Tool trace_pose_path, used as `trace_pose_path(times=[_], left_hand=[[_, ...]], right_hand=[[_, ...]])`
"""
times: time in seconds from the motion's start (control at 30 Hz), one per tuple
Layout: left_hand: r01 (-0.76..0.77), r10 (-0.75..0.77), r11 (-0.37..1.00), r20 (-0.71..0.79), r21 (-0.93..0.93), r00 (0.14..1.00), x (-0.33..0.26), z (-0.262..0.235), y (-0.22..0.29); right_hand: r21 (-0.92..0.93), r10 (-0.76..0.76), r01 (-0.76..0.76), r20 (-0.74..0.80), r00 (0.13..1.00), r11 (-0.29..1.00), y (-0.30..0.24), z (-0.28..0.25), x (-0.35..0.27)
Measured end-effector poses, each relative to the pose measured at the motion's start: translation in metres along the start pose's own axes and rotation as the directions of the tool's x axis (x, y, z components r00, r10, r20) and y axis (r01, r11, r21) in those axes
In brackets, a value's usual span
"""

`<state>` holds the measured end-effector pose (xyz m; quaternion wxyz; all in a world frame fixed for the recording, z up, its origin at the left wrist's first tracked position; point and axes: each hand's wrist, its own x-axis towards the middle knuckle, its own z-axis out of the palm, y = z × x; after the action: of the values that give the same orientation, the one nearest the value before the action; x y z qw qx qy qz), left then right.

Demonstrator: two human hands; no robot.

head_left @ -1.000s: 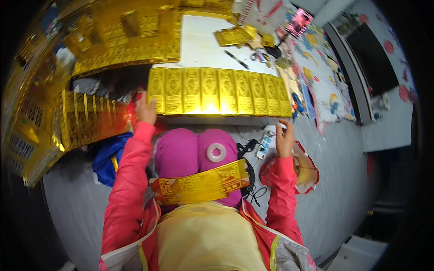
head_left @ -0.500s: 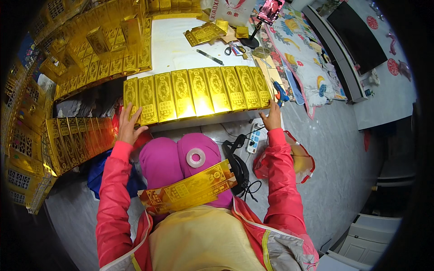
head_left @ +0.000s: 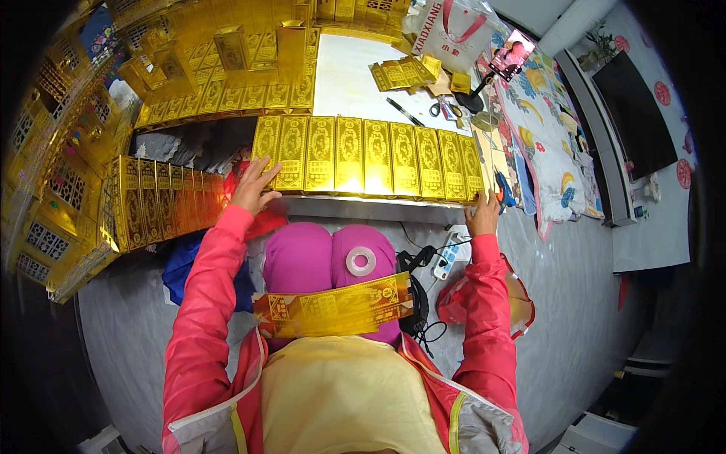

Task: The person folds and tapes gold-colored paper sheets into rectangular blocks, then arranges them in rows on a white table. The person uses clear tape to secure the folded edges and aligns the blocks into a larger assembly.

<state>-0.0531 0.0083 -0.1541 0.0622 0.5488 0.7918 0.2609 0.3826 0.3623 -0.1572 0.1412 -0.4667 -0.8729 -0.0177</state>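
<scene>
A row of upright-patterned shiny gold paper boxes [head_left: 364, 159], several side by side, lies along the near edge of the white table. At its left end my left hand [head_left: 255, 187] has its fingers spread, the tips touching the end boxes. My right hand [head_left: 482, 216] is at the opposite end, thumb and fingers apart against the last box. Neither hand is wrapped round anything. On my lap rest a roll of clear tape [head_left: 361, 262] and flat gold printed card strips [head_left: 333, 304].
Larger gold box structures [head_left: 227, 83] fill the left and back left. A pen [head_left: 405, 111], scissors [head_left: 451, 110], a phone on a stand [head_left: 512, 54] and a paper bag [head_left: 454, 34] are on the table. A blue glue gun [head_left: 504, 191] is by my right hand; a power strip [head_left: 452, 255] lies below.
The view has swung, so the whole scene sits further right in the picture. Both hands stay at the two ends of the gold box row.
</scene>
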Motion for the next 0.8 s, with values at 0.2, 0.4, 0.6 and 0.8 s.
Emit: trace_pose_path(times=[0.2, 0.4, 0.6, 0.8], left_hand=[[-0.016, 0.016, 1.0, 0.016, 0.002, 1.0, 0.0, -0.003, 0.0], [-0.032, 0.032, 0.999, 0.012, 0.011, 0.999, 0.0, -0.001, -0.001], [-0.028, 0.029, 0.999, 0.013, -0.023, 1.0, 0.01, -0.002, -0.005], [-0.006, 0.007, 1.0, 0.036, -0.027, 0.999, 0.018, -0.003, -0.006]], right_hand=[[-0.064, 0.112, -0.111, 0.012, 0.994, 0.992, -0.017, 0.003, 0.007], [0.235, 0.042, -0.054, 0.054, 0.998, 0.971, 0.01, 0.013, 0.012], [0.253, 0.016, -0.018, 0.009, 1.0, 0.967, 0.01, 0.018, 0.013], [0.236, -0.008, 0.007, 0.0, 1.0, 0.972, 0.006, 0.015, 0.02]])
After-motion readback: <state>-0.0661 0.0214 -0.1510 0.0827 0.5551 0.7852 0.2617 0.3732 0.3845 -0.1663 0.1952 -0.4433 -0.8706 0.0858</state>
